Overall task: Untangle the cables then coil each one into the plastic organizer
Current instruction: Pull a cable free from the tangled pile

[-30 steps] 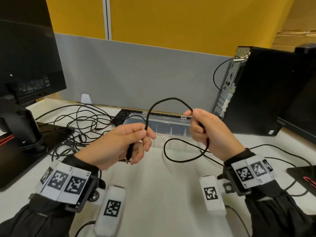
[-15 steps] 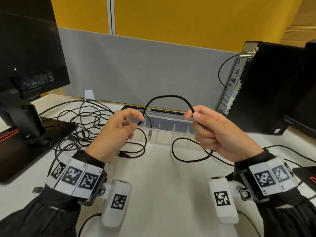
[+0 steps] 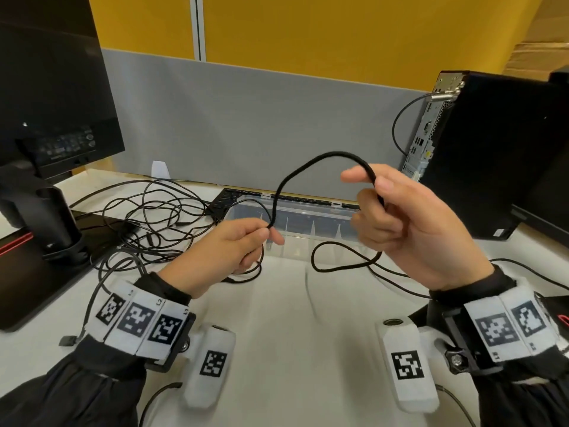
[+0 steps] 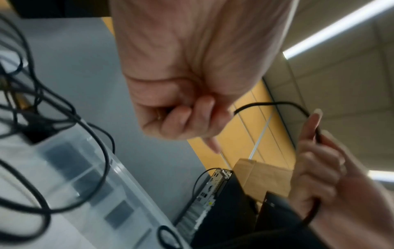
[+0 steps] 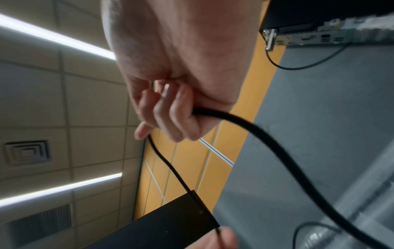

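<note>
The head view looks down and forward over a white desk [image 3: 295, 349] toward a grey partition [image 3: 261, 118]. Each wrist view sits close under its palm, tilted upward — ceiling lights show. All three share the black cable [image 3: 308, 166] [image 4: 275, 103] [image 5: 266, 134], the computer tower [image 3: 492, 155] [image 4: 221, 198] [image 5: 309, 20] and the partition.

The only readable marks are small codes on the white wrist bands. The left wrist band [image 3: 135, 322] bears "L1" and "L2" printed above its square black-and-white coded markers; a third code beside them is too small to tell. The right wrist band [image 3: 517, 326] carries similar small codes, too blurred to read. The label on the monitor [image 3: 66, 143] is illegible.
</note>
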Demonstrator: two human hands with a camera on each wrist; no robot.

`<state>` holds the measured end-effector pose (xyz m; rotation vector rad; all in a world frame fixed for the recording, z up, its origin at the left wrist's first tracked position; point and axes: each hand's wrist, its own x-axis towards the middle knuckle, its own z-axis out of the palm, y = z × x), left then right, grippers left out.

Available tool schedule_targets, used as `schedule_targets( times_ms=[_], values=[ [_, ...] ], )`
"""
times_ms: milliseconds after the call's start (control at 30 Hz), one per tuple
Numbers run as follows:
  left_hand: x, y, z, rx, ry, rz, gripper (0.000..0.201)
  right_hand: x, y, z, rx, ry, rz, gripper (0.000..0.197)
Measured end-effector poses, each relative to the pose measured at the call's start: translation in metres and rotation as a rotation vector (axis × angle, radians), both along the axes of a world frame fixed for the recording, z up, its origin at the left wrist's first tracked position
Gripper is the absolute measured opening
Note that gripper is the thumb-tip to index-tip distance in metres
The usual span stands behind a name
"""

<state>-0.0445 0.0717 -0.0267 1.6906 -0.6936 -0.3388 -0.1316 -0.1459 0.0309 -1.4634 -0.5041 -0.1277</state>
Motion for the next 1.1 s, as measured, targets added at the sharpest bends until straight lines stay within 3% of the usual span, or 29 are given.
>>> schedule_targets(
  times_ms=[67, 133, 167, 233, 267, 367, 467, 567, 633, 700, 800, 900, 1100],
  values=[
    [-0.005, 0.004, 0.005, -0.161, 0.096, -0.2, 0.028, 0.002, -0.008, 0.002, -0.119, -0.041, -0.268, 0.03],
    [-0.009, 0.01, 0.014, -0.408, 0.193, -0.415, 0.026, 0.008, -0.02, -0.001, -0.476, -0.183, -0.604, 0.027],
    [-0.01, 0.012, 0.019, -0.549, 0.251, -0.534, 0.027, 0.01, -0.023, -0.004, -0.697, -0.243, -0.69, 0.025],
    [-0.011, 0.013, 0.028, -0.819, 0.382, -0.698, 0.033, 0.015, -0.019, -0.012, -1.065, -0.168, -0.585, 0.023],
    [-0.01, 0.012, 0.031, -0.899, 0.413, -0.646, 0.035, 0.016, -0.013, -0.017, -1.189, -0.073, -0.451, 0.026],
    [-0.007, 0.005, 0.03, -0.908, 0.296, -0.123, 0.037, 0.015, 0.014, -0.029, -1.357, 0.102, -0.058, 0.032],
    [0.003, 0.002, 0.019, -0.762, 0.105, 0.105, 0.028, 0.007, 0.033, -0.028, -1.298, 0.065, 0.106, 0.031],
    [0.006, 0.003, 0.011, -0.405, -0.12, 0.156, 0.028, -0.003, 0.036, -0.014, -1.041, -0.02, 0.096, 0.022],
    [0.001, 0.002, 0.01, -0.068, -0.244, 0.074, 0.029, -0.005, 0.034, -0.008, -0.87, -0.181, -0.058, 0.018],
    [-0.006, 0.0, 0.01, 0.083, -0.208, -0.071, 0.028, -0.002, 0.027, -0.007, -0.743, -0.333, -0.319, 0.012],
    [-0.017, -0.002, 0.015, -0.015, -0.029, -0.29, 0.03, 0.007, 0.016, -0.01, -0.668, -0.396, -0.542, 0.01],
    [-0.02, -0.002, 0.016, -0.129, 0.118, -0.39, 0.031, 0.014, 0.011, -0.017, -0.658, -0.331, -0.518, 0.014],
    [-0.015, -0.009, 0.008, -0.401, 0.376, -0.58, 0.039, 0.028, 0.017, -0.033, -0.679, -0.369, -0.544, 0.014]
  ],
)
